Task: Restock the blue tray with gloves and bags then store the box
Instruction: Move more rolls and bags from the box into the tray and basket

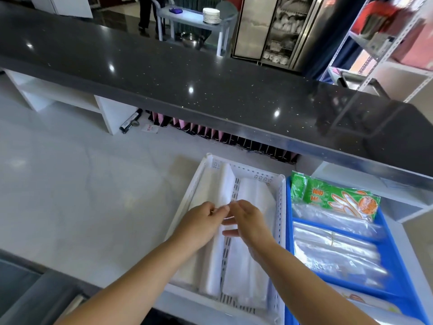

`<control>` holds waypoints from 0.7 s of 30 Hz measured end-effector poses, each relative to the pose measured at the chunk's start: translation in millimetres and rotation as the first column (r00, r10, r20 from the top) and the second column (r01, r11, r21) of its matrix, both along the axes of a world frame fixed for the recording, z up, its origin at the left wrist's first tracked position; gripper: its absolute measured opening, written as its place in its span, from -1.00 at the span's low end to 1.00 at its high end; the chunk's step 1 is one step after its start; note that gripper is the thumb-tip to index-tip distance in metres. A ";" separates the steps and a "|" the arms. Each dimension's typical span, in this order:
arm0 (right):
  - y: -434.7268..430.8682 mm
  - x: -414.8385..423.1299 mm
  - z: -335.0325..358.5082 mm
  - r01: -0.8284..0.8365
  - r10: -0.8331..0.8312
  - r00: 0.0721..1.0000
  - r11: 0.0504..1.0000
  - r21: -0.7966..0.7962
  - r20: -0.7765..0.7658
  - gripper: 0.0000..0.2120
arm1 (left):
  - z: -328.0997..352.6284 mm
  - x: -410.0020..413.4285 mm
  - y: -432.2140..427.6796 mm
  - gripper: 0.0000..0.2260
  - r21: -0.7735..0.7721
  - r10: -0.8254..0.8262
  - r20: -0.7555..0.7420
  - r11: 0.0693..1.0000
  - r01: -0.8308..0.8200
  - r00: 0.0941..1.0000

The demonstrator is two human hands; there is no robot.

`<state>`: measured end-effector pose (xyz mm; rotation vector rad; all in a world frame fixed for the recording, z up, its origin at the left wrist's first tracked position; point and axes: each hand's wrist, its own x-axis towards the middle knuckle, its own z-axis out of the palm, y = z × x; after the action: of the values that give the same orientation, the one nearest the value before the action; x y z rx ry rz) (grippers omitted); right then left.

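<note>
A blue tray (396,259) stands at the right, divided into compartments. Green glove packets (337,199) fill its far compartment, and clear plastic bags (337,252) lie in the middle ones. To its left is a white perforated tray (280,221) with folded white bags (246,261) laid lengthwise. My left hand (199,221) pinches the edge of a white bag stack (226,184) over the white tray. My right hand (248,221) hovers just beside it, fingers spread flat over the bags. No box is in view.
Both trays sit on a white lower counter (82,195). A dark speckled upper counter (187,76) overhangs it, with pink and black items (222,134) stored beneath. A metal shelf rack (379,55) stands at far right, and a cart with plates (210,16) behind.
</note>
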<state>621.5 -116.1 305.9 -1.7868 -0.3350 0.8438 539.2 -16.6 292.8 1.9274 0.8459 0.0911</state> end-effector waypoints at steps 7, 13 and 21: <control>-15.5 19.7 -10.1 -0.164 0.240 0.897 0.961 -0.224 0.371 -0.68 | -8.8 -4.6 -0.4 -0.77 0.211 -0.027 -0.139 0.976 0.057 0.990; -30.8 44.5 -17.4 -0.394 0.750 0.010 0.611 -0.687 0.661 -0.68 | -2.8 -8.4 23.9 -0.45 0.263 0.059 -0.056 0.964 -0.042 0.997; -26.1 57.7 -17.2 -0.304 0.672 -0.439 0.513 -0.803 0.596 -0.75 | -11.9 -6.3 7.0 -0.47 0.170 0.094 -0.053 0.982 -0.083 0.994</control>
<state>679.2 -142.1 288.6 -2.1279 -2.5391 -0.2368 532.9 -9.6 280.9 2.0578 0.9918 0.1625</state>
